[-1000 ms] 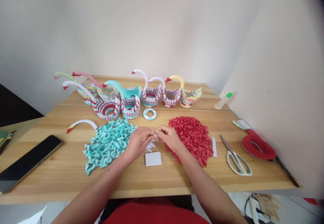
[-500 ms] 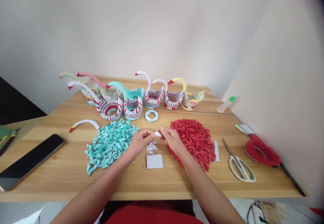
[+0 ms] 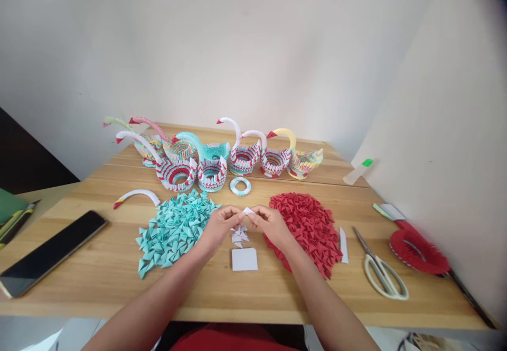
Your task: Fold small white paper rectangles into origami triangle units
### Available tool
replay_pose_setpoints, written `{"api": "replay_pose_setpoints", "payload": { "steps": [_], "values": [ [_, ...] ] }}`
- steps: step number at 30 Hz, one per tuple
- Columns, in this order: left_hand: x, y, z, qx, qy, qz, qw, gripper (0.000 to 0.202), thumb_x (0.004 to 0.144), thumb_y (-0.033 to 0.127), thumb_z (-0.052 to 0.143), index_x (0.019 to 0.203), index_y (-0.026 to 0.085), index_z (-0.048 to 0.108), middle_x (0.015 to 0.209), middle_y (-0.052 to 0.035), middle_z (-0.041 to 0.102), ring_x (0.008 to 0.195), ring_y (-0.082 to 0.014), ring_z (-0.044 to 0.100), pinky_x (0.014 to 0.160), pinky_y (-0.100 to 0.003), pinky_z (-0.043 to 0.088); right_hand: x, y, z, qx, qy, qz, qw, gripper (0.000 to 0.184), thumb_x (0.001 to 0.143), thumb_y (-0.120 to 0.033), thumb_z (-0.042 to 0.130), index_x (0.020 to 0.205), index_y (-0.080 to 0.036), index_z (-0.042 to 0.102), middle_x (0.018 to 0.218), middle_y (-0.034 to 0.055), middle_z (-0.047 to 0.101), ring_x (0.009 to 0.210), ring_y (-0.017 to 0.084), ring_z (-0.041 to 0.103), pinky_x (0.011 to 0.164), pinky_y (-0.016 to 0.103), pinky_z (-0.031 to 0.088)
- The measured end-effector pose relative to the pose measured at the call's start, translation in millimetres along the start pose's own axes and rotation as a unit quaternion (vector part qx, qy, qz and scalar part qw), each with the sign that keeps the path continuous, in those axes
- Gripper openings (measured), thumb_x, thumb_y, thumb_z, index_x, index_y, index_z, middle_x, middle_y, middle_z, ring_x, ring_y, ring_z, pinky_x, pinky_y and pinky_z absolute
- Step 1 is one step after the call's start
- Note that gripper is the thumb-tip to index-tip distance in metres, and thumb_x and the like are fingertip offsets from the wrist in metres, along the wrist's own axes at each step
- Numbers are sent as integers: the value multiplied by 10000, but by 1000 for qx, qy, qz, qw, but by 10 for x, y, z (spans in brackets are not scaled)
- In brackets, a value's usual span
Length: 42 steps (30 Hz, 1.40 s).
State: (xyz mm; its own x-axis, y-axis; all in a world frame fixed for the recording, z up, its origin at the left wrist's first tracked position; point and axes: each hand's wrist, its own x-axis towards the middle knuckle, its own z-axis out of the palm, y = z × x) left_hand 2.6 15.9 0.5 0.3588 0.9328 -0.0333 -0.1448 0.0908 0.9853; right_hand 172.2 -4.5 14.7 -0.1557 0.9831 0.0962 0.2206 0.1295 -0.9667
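Observation:
My left hand [image 3: 219, 227] and my right hand [image 3: 271, 225] meet over the middle of the wooden table [image 3: 253, 293], both pinching one small white folded paper piece [image 3: 248, 211] between their fingertips. Just below the hands lie a few finished white folded pieces [image 3: 239, 235] and a flat white paper rectangle [image 3: 244, 259]. A heap of teal folded paper triangles [image 3: 172, 229] lies left of my left hand. Right of my right hand sits a heap of red folded triangles [image 3: 307, 225].
A row of modular paper swans [image 3: 214, 153] stands at the back, with a small ring [image 3: 240, 186] and a loose white neck [image 3: 137, 197] in front. A black phone [image 3: 51, 251] lies at the left. Scissors [image 3: 382, 269], a white strip [image 3: 344, 237], a red paper disc [image 3: 418, 250] lie right.
The camera has tilted, so everything sits slightly lower and further right in view. Both hands keep working the white piece together, with its tip now showing between the fingertips.

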Motion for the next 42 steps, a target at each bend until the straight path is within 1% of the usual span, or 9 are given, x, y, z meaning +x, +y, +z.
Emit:
{"api": "replay_pose_setpoints", "payload": {
  "steps": [4, 11, 22, 32, 37, 40, 42],
  "values": [
    [1, 9, -23, -23, -16, -14, 1000, 313, 699, 430, 713, 705, 128, 628, 628, -10, 616, 542, -106, 513, 568, -238, 397, 2, 9, -11, -9, 6, -5, 1000, 194, 814, -338, 589, 717, -175, 634, 624, -27, 572, 604, 127, 504, 609, 232, 397],
    [9, 37, -31, -21, -9, -21, 1000, 304, 659, 407, 745, 674, 123, 638, 601, -12, 624, 527, -100, 511, 563, -234, 393, 0, 7, -15, -19, 10, -11, 1000, 137, 793, -292, 606, 782, -172, 672, 668, -18, 616, 623, 131, 522, 620, 237, 400],
    [14, 17, -35, -26, -14, -22, 999, 278, 642, 383, 755, 647, 129, 642, 588, -15, 635, 519, -101, 505, 544, -233, 394, 1, 60, -17, -46, 17, -22, 999, 125, 802, -265, 591, 780, -176, 674, 684, -14, 616, 641, 133, 529, 619, 235, 398],
    [20, 17, -32, -19, -11, -16, 1000, 264, 659, 374, 743, 640, 132, 636, 596, -16, 642, 523, -105, 526, 554, -236, 405, -4, 64, 17, -50, 27, -42, 998, 170, 839, -295, 579, 755, -169, 656, 673, -17, 605, 625, 122, 510, 604, 225, 390],
    [18, 6, -4, -27, 0, -10, 1000, 244, 666, 349, 728, 619, 139, 614, 551, -1, 617, 502, -103, 527, 552, -233, 418, -9, 87, 62, -45, 38, -43, 997, 191, 844, -304, 569, 733, -166, 640, 649, -19, 593, 598, 115, 497, 585, 221, 393],
    [22, -8, -5, -45, 12, -17, 999, 246, 671, 354, 723, 629, 138, 614, 565, 0, 618, 509, -103, 532, 563, -233, 429, 3, 96, 53, -13, 26, -31, 999, 218, 849, -361, 571, 783, -171, 654, 686, -3, 620, 648, 136, 547, 640, 243, 438],
    [23, -15, -18, -52, 21, -22, 998, 257, 680, 366, 722, 635, 134, 620, 588, -6, 624, 522, -102, 532, 568, -230, 427, 15, 93, 27, 20, 14, -20, 1000, 274, 855, -425, 560, 820, -172, 660, 727, 16, 639, 687, 155, 580, 686, 271, 467]
  ]
}}
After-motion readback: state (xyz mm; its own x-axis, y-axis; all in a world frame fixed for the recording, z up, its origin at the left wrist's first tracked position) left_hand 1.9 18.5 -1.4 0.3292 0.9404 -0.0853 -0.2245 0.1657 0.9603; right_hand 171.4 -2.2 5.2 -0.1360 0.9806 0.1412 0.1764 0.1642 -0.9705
